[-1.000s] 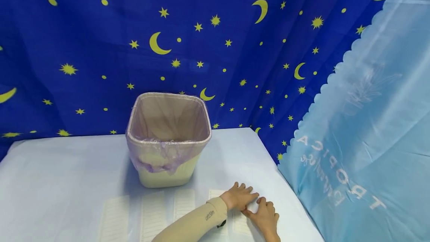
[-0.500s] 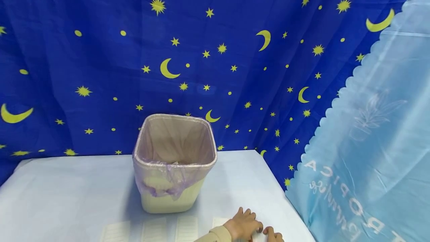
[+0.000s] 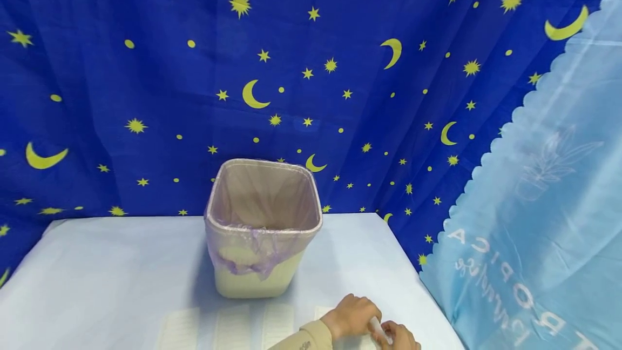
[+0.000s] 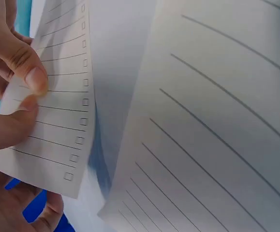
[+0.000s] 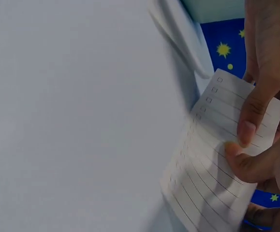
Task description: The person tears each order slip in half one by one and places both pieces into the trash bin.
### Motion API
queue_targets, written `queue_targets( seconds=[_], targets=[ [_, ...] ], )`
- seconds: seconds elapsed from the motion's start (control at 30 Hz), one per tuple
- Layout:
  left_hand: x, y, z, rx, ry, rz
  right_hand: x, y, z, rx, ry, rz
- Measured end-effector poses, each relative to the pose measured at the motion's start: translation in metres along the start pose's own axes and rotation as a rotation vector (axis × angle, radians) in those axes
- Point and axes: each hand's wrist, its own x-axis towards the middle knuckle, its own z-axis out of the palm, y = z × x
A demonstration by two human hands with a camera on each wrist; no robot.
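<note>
A ruled checklist sheet [image 4: 62, 111] with small boxes along one edge is held up between both hands. My left hand [image 3: 352, 315], below a beige sleeve, pinches it with the thumb on top and fingers beneath. From the other side my right hand [image 3: 400, 336] pinches the same paper. The two thumbs nearly meet at the sheet's middle, as the right wrist view shows on the checklist sheet [image 5: 212, 169]. In the head view only a narrow white piece of the sheet [image 3: 381, 331] shows between the hands. Another lined sheet [image 4: 202, 145] lies beside it on the table.
A cream waste bin [image 3: 257, 274] with a thin purple liner stands behind the hands. Several lined sheets [image 3: 180, 328] lie in a row along the near side of the white table [image 3: 121, 274]. Dark blue star-printed cloth [image 3: 170, 96] hangs behind, light blue cloth [image 3: 544, 220] at right.
Both hands have taken hold of the checklist sheet and lifted its edge; the left hand's fingers, spread out before, are now curled. The head view has tilted up, so the hands sit lower in it.
</note>
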Motion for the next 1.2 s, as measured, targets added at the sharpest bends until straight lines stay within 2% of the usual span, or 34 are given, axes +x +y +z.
queue_targets(
  seconds=[0.13, 0.2, 0.3, 0.4, 0.57, 0.73, 0.93, 1.07, 1.2],
  targets=[
    [-0.005, -0.007, -0.006, -0.045, 0.043, -0.023, -0.001, -0.017, -0.005, 0.039, 0.031, -0.058],
    [-0.011, -0.010, -0.011, -0.038, 0.060, -0.034, -0.002, -0.025, -0.006, 0.056, 0.036, -0.094],
    [-0.022, -0.015, -0.021, -0.033, 0.072, -0.039, -0.003, -0.038, -0.008, 0.069, 0.050, -0.149],
    [-0.036, -0.019, -0.034, -0.013, 0.073, -0.017, -0.003, -0.052, -0.009, 0.078, 0.052, -0.214],
    [-0.061, -0.028, -0.056, 0.104, 0.080, 0.043, -0.005, -0.076, -0.010, 0.071, 0.026, -0.359],
    [-0.089, -0.041, -0.066, 0.196, 0.108, 0.065, -0.009, -0.104, -0.005, 0.061, -0.019, -0.516],
    [-0.120, -0.056, -0.079, 0.207, 0.111, 0.010, -0.011, -0.138, 0.003, 0.059, -0.030, -0.680],
    [-0.138, -0.064, -0.090, 0.193, 0.106, -0.039, -0.011, -0.156, 0.010, 0.049, -0.020, -0.747],
    [-0.160, -0.072, -0.097, 0.174, 0.152, -0.080, -0.011, -0.177, 0.016, 0.036, -0.057, -0.811]
  ],
)
